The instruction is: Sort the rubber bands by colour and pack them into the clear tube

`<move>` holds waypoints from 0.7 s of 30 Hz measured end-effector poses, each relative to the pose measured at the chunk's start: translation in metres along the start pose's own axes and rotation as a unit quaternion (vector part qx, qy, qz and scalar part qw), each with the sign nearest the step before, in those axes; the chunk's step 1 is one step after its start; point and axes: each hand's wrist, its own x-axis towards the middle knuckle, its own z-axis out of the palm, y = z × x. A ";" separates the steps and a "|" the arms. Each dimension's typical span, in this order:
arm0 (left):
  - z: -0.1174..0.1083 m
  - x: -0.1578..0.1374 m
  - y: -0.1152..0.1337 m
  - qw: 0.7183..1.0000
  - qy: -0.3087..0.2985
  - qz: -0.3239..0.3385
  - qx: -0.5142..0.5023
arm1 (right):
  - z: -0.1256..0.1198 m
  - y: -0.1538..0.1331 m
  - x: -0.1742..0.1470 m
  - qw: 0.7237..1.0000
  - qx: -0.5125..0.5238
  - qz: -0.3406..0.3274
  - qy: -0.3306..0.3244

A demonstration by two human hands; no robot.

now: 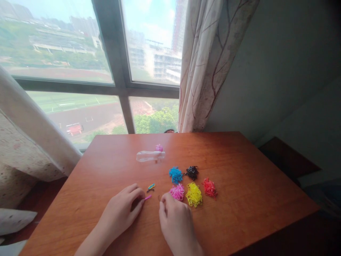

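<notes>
My left hand (123, 207) rests on the wooden table with thumb and forefinger pinched on a short, thin pink piece (147, 197), which sticks out to the right. Whether it is a rubber band or a small tool, I cannot tell. Just beyond it lie a blue-and-yellow pair of bands (151, 186) and a small dark band (150, 190). My right hand (176, 217) is closed, its fingertips by a thin dark loop (159, 197); what they grip is mostly hidden. Beside its knuckles sits a pile of pink rubber bands (178, 192).
Further piles of rubber bands lie on the right: yellow (194, 195), red (210, 188), blue (175, 175) and black (192, 172). Toward the back are a clear plastic packet (149, 156) and a purple object (159, 148). The table (239, 170) reaches the curtained window.
</notes>
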 end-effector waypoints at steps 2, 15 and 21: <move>-0.001 0.000 0.001 1.000 -0.001 0.000 0.001 | -0.015 0.023 0.008 0.999 -0.008 0.013 0.046; -0.003 0.002 0.006 1.000 0.001 -0.019 -0.013 | -0.047 0.108 0.066 0.991 -0.078 0.076 0.083; -0.003 0.002 0.005 1.000 -0.009 -0.021 0.003 | -0.048 0.104 0.070 0.988 -0.072 0.112 0.076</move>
